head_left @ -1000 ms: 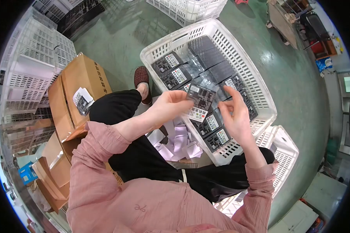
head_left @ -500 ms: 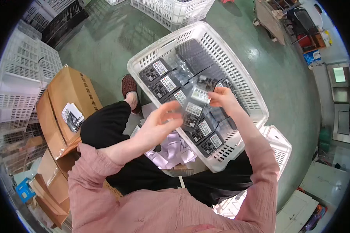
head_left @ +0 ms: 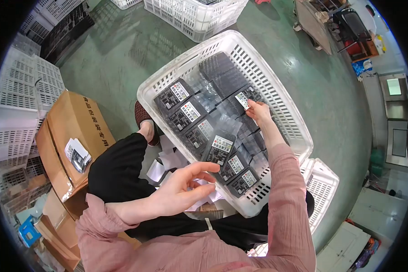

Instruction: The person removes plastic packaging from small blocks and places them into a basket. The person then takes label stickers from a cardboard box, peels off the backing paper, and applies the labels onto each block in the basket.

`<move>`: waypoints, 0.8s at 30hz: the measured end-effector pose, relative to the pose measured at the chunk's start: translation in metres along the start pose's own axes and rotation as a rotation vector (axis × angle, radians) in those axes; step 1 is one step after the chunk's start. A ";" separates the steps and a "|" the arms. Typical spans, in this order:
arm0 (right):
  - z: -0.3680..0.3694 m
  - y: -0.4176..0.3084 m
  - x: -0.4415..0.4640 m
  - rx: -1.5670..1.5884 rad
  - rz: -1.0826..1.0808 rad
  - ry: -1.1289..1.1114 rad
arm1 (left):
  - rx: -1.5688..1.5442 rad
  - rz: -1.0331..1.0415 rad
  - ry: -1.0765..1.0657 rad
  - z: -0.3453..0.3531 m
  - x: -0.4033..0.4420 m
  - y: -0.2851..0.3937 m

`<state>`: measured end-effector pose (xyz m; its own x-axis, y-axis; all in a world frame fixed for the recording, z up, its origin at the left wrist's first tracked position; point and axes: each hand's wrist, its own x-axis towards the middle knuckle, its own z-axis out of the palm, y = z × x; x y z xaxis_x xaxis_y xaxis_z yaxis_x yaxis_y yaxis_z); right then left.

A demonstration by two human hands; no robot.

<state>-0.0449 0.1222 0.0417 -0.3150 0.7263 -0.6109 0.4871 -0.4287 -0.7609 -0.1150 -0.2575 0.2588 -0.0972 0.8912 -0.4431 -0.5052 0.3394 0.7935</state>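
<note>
A white slatted plastic basket [head_left: 254, 209] stands tilted in front of me, filled with rows of black pouches in clear film with white printed labels. My right hand [head_left: 259, 114] is inside it, fingers pinched at the lower edge of a labelled black pouch [head_left: 243, 99] on the right side. Near the basket's left rim, my left hand [head_left: 188, 186] has its fingers apart and holds nothing. One pouch [head_left: 221, 147] lies slanted on top of the others, just above my left fingertips. Part of the pinched pouch is hidden by my right fingers.
On the left, a cardboard box [head_left: 88, 122] carries a small stack of printed packets [head_left: 78, 154]. Stacked white crates [head_left: 20, 109] rise beyond it. Another white basket [head_left: 199, 20] stands ahead on the green floor. Pale paper strips [head_left: 156, 171] lie between my legs.
The pouch that was up between my hands now lies slanted on the pile. My right hand has shifted to another pouch on the right; my left hand has moved down toward me.
</note>
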 end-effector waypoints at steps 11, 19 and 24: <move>0.004 0.001 0.005 0.067 -0.017 -0.067 | 0.097 0.029 -0.039 0.005 0.002 0.002; 0.007 -0.006 -0.001 0.036 -0.005 -0.060 | 0.064 -0.078 -0.042 0.008 -0.001 0.012; 0.009 -0.007 0.000 0.041 0.011 -0.027 | 0.115 0.023 -0.048 0.006 0.001 0.002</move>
<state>-0.0551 0.1202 0.0449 -0.3319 0.7073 -0.6241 0.4565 -0.4586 -0.7625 -0.1113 -0.2537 0.2626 -0.0654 0.9117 -0.4057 -0.4017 0.3481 0.8470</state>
